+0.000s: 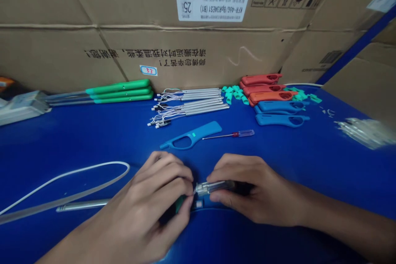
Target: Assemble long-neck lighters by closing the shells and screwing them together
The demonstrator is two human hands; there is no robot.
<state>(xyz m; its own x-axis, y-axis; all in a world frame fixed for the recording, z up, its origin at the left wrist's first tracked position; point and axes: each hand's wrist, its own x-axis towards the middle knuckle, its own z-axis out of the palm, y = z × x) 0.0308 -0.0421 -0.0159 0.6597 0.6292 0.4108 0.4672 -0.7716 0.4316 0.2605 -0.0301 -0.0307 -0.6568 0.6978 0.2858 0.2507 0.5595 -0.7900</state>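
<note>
Corrugated cardboard cartons [198,55] stood along the back of a blue work surface [93,140], printed with upside-down Chinese lettering and carrying a white barcode label [213,2]. Along the far edge lay three green-handled metal rods [120,90], a group of metal tubes with fine white wires [188,105], a heap of teal clips [235,94], and stacked red plastic handle shells [262,86] beside blue ones [281,113]. Nearer the person, a single blue handle shell [192,135] lay flat, just beside a small screwdriver [229,133] with a clear and red handle. A loop of white cable [62,185] curved across the left side, and a bare metal tube [82,205] ran from it toward the left hand [154,198], passing beneath that hand. The left hand was curled nearly closed around a green piece [181,204], with most of the piece hidden by the fingers. The right hand [247,189] was partly closed in a pinch around a dark-bodied part with a clear, metal-tipped end [210,187]. That tip pointed at the left hand's fingers, and the two hands were almost touching, low over the blue surface near the front of the view. Whether the two held pieces met could not be told.
</note>
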